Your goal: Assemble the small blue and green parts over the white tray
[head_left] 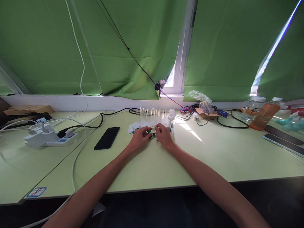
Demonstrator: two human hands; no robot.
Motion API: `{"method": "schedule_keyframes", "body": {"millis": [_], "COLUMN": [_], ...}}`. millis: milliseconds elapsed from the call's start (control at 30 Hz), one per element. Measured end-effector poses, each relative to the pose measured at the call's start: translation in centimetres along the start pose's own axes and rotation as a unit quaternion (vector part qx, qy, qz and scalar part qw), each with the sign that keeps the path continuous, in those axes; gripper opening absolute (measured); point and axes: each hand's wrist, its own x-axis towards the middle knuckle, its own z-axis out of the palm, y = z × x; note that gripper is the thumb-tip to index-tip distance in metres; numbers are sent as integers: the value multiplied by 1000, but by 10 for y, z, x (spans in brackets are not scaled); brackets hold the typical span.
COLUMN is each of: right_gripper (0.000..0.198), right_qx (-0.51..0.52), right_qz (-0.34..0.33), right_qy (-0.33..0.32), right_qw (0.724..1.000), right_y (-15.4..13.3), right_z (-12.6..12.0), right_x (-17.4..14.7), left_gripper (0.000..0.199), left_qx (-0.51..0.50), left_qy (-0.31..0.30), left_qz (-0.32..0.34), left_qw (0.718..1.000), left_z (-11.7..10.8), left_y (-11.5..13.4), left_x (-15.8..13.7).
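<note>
Both my hands meet above a small cluster of electronic parts, dark and green bits with thin wire leads, on the pale green table. My left hand curls its fingers at the cluster's left side; what lies between them is too small to make out. On the other side, my right hand has thumb and forefinger pinched together by some thin leads, and the part in them is unclear. Just behind stands a row of clear tubes. White caps lie left of them. A white-capped vial stands beside my right hand.
A black phone lies to the left, near a white power strip with plugs and cables. At the back right are a small cardboard box with a plastic bag, an orange bottle, a clear jar and another phone.
</note>
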Motion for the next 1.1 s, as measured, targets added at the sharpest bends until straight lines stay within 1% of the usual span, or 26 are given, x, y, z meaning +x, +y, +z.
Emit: {"method": "schedule_keyframes", "body": {"millis": [167,233,300,433,567,700,1100], "right_gripper": [28,29,31,22,19,17,21], "right_qx": [14,15,15,15,9,4,-8], "right_qz": [16,24,24,9,-12,-23,-30], "right_qy": [-18,-11,0,-10,-28,-48,-63], "right_qw": [1000,1000,1000,1000,999,999,998], "right_y": [0,0,1,2,5,8,8], "right_z": [0,1,1,2,4,7,5], "right_x": [-1,-1,0,1,1,1,1], "left_gripper": [33,32,31,32,31,31,31], "left_qx": [-67,-88,-92,-110,-141,-150,-159], "left_qy": [-13,-10,17,85,115,124,126], "left_qz": [-12,-20,-37,-87,-97,-106,-110], "left_qw": [998,996,995,986,979,975,973], "left_z": [-4,-7,-11,-15,-16,-16,-18], "left_y": [7,7,6,1,-1,0,2], "left_x": [-1,1,3,7,8,9,9]}}
